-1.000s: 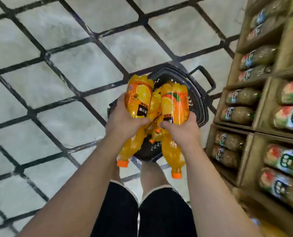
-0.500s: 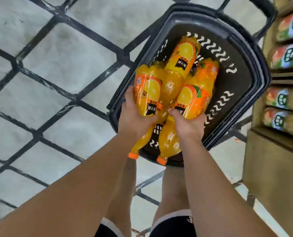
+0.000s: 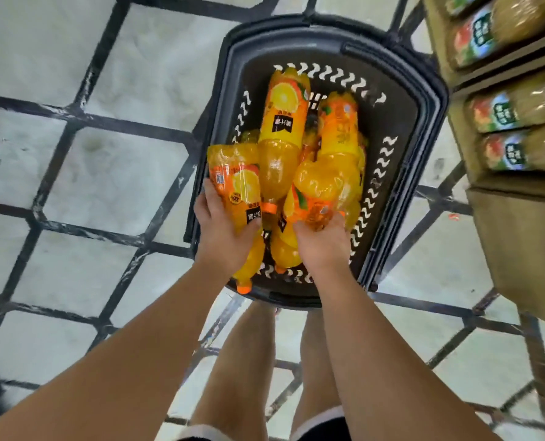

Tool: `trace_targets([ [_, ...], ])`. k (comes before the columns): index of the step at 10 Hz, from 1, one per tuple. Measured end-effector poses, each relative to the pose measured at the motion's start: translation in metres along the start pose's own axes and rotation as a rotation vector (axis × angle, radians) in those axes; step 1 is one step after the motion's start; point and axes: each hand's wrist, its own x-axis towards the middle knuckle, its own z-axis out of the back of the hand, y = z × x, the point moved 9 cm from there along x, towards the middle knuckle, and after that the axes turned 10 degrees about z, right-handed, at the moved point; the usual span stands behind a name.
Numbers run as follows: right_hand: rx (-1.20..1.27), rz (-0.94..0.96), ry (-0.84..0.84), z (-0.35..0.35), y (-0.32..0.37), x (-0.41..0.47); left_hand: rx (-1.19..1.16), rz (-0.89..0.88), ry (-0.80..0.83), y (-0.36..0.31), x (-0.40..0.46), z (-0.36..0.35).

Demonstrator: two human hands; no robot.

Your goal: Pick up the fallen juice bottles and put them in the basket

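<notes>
At centre frame a black basket (image 3: 424, 100) stood on the tiled floor (image 3: 121, 74), with shelves (image 3: 503, 218) at the right edge. The left hand (image 3: 223, 237) gripped one juice bottle (image 3: 237, 192) over the basket's lower left rim, cap pointing down the frame. The right hand (image 3: 322, 243) clutched another bottle (image 3: 322, 192) just beside it. Two more bottles (image 3: 285, 113) lay inside the basket above them.

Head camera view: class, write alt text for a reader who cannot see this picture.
Seen from above, a person's left hand and right hand each grip orange juice bottles over a black basket that already holds several. The basket sits on a pale tiled floor beside a shelf of bottled drinks.
</notes>
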Motion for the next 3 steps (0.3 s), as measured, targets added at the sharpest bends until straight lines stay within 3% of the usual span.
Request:
trace_targets([
  [2,0.002,0.133,0.056,0.04,-0.004,-0.012,0.119,-0.199,-0.271,-0.033,-0.028,0.015],
  [3,-0.019,0.17,0.082,0.056,0.004,-0.02,0.279,-0.244,-0.268,-0.055,-0.048,0.006],
])
